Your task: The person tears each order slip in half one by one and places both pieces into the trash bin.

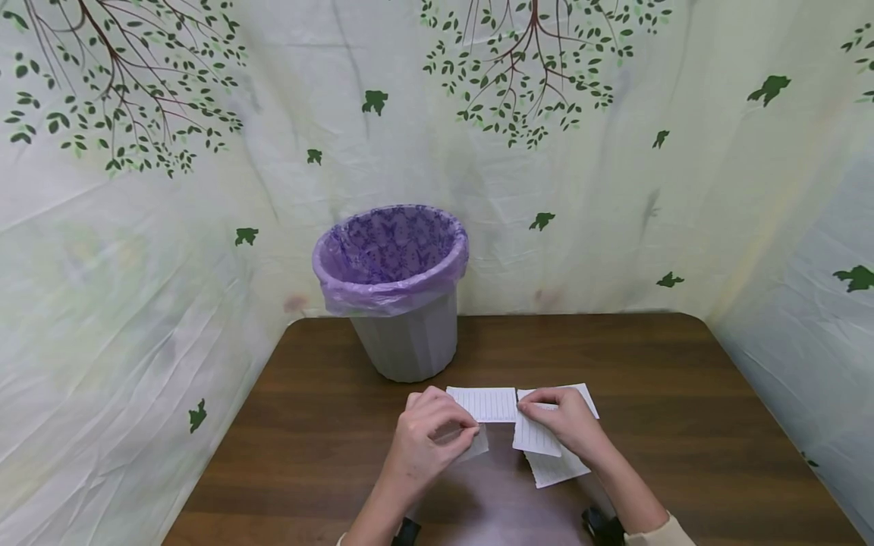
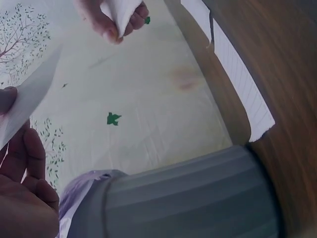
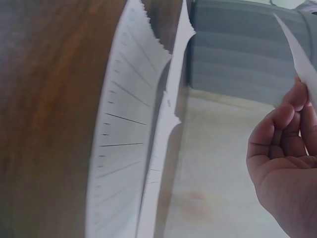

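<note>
My left hand (image 1: 432, 438) pinches a torn scrap of white paper (image 1: 477, 447) between thumb and fingers, raised above the table. To its right, my right hand (image 1: 565, 422) pinches a lined paper piece (image 1: 535, 438) by its upper edge. In the left wrist view the left-hand scrap (image 2: 33, 99) stands up from the fingers. Beneath and behind the hands lie more lined pieces with ragged edges: one paper strip (image 1: 481, 405) between the hands, another piece (image 1: 589, 397) behind the right hand, and a tilted piece (image 1: 556, 469) below it. The right hand partly covers these.
A grey wastebasket (image 1: 410, 341) stands at the back left of the brown wooden table (image 1: 635, 356), lined with a purple bag (image 1: 389, 297) folded over its rim. Behind the table hangs a pale curtain (image 1: 601, 227) printed with branches and green birds.
</note>
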